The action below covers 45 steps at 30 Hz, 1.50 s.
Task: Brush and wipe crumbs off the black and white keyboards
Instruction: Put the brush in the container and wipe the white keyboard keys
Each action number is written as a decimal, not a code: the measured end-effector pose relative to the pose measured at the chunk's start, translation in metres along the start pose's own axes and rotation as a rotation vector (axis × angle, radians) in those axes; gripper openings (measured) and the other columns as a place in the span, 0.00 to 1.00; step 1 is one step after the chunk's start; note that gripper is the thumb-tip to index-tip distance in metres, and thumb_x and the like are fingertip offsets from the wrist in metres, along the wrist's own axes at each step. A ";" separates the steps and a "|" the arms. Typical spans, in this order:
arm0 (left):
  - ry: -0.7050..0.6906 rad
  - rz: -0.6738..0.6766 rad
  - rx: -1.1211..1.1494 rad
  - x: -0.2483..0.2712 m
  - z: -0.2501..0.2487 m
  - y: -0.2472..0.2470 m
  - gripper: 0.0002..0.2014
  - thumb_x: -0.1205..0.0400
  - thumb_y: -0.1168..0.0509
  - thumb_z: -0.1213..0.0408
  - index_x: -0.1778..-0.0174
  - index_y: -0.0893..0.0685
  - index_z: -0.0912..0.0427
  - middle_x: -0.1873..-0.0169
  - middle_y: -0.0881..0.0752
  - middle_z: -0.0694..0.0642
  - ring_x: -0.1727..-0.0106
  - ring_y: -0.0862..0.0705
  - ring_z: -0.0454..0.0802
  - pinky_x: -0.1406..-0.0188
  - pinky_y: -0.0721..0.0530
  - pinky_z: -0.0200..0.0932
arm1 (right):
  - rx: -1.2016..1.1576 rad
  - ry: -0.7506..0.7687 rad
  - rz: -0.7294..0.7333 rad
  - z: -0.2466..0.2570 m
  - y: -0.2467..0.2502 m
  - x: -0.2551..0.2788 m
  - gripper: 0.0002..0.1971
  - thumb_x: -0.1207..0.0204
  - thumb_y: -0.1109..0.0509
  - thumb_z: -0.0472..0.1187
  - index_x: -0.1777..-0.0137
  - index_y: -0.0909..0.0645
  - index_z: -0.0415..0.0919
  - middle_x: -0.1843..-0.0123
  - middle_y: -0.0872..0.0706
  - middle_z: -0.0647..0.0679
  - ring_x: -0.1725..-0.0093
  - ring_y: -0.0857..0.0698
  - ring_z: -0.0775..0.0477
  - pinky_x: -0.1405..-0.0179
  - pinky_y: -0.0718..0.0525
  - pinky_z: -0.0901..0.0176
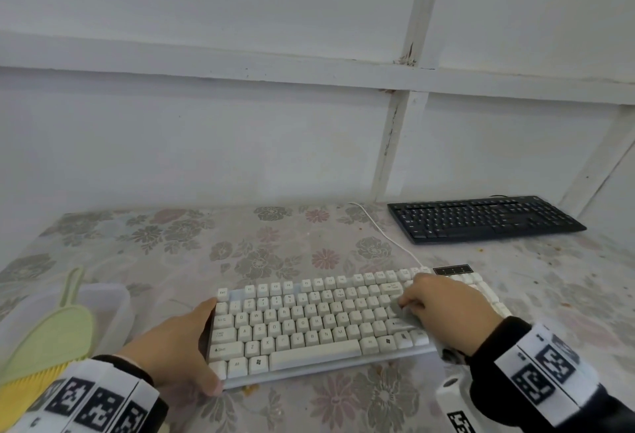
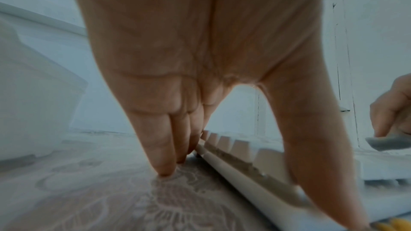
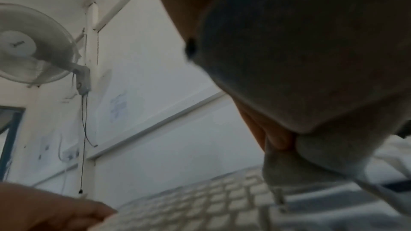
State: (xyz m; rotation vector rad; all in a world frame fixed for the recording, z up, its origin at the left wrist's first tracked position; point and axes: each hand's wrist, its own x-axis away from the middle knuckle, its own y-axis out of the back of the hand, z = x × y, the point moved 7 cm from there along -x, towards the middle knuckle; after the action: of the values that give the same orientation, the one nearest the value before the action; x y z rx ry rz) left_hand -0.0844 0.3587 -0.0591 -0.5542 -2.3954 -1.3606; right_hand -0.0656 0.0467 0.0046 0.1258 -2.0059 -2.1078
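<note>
On a floral-covered table (image 1: pixel 137 243), the white keyboard (image 1: pixel 309 322) lies near the front edge, its long axis along that edge, the right end angled slightly back. The black keyboard (image 1: pixel 484 217) sits at the back right corner. The left hand (image 1: pixel 175 350), fingers fairly straight, braces the white keyboard's left end; the right hand (image 1: pixel 446 309) presses a grey cloth (image 2: pixel 384 142) onto the right-side keys. Hard wiping could push crumbs between keys.

The table (image 1: pixel 178 250) is covered with a cloth printed with grey and pink flowers. On it lie the white keyboard (image 1: pixel 309 326) near the front, the black keyboard (image 1: pixel 481 217) far at the back right, and a clear plastic box (image 1: pixel 113 302) at the left. A few small crumbs (image 1: pixel 249 389) lie on the cloth just beside the white keyboard's front edge.
</note>
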 end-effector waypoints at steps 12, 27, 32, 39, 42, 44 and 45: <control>0.014 0.020 0.012 -0.002 0.003 -0.001 0.61 0.46 0.22 0.52 0.20 0.51 0.47 0.36 0.22 0.41 0.38 0.22 0.41 0.35 0.23 0.40 | 0.200 -0.060 0.086 -0.037 -0.007 0.004 0.13 0.22 0.45 0.39 0.67 0.25 0.49 0.56 0.27 0.54 0.56 0.15 0.48 0.72 0.32 0.64; 0.016 0.028 0.017 -0.001 0.001 -0.001 0.58 0.44 0.22 0.55 0.21 0.49 0.47 0.40 0.21 0.40 0.41 0.21 0.40 0.36 0.22 0.41 | 0.173 -0.111 0.100 -0.037 0.011 -0.003 0.13 0.19 0.41 0.43 0.50 0.13 0.51 0.54 0.24 0.58 0.52 0.16 0.50 0.61 0.24 0.68; 0.025 0.026 -0.005 -0.002 0.002 -0.001 0.58 0.42 0.21 0.55 0.20 0.51 0.48 0.37 0.23 0.41 0.40 0.22 0.41 0.36 0.23 0.38 | 0.203 -0.040 0.146 -0.025 -0.001 0.001 0.15 0.21 0.44 0.38 0.58 0.16 0.50 0.54 0.27 0.55 0.51 0.16 0.47 0.69 0.31 0.68; 0.022 0.026 -0.011 -0.003 0.004 -0.002 0.60 0.44 0.21 0.53 0.20 0.51 0.48 0.36 0.22 0.41 0.39 0.22 0.42 0.36 0.23 0.38 | 0.115 -0.238 0.274 -0.058 0.004 -0.003 0.14 0.17 0.41 0.42 0.40 0.14 0.46 0.44 0.14 0.50 0.45 0.15 0.47 0.45 0.20 0.61; 0.030 0.025 -0.024 -0.003 0.004 -0.001 0.62 0.44 0.22 0.52 0.19 0.54 0.49 0.32 0.25 0.43 0.36 0.24 0.43 0.34 0.25 0.39 | 0.127 -0.268 0.301 -0.063 0.005 -0.005 0.14 0.18 0.38 0.42 0.40 0.13 0.46 0.40 0.13 0.48 0.46 0.15 0.47 0.46 0.21 0.63; 0.037 0.025 -0.022 -0.002 0.005 -0.001 0.63 0.45 0.22 0.51 0.19 0.54 0.49 0.32 0.25 0.44 0.36 0.24 0.43 0.33 0.25 0.41 | 0.141 -0.285 0.300 -0.065 0.005 -0.007 0.13 0.19 0.38 0.41 0.41 0.13 0.46 0.44 0.13 0.49 0.58 0.18 0.50 0.54 0.23 0.63; 0.037 0.027 -0.015 -0.002 0.005 -0.001 0.63 0.46 0.22 0.51 0.19 0.54 0.49 0.32 0.25 0.44 0.36 0.23 0.44 0.33 0.25 0.41 | 0.146 -0.297 0.303 -0.066 0.005 -0.007 0.13 0.19 0.37 0.41 0.42 0.13 0.46 0.45 0.13 0.49 0.61 0.19 0.52 0.55 0.24 0.63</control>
State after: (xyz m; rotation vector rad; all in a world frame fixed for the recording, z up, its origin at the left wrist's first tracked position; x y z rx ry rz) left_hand -0.0835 0.3621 -0.0635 -0.5583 -2.3417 -1.3673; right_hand -0.0440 -0.0167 0.0047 -0.4650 -2.1750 -1.8759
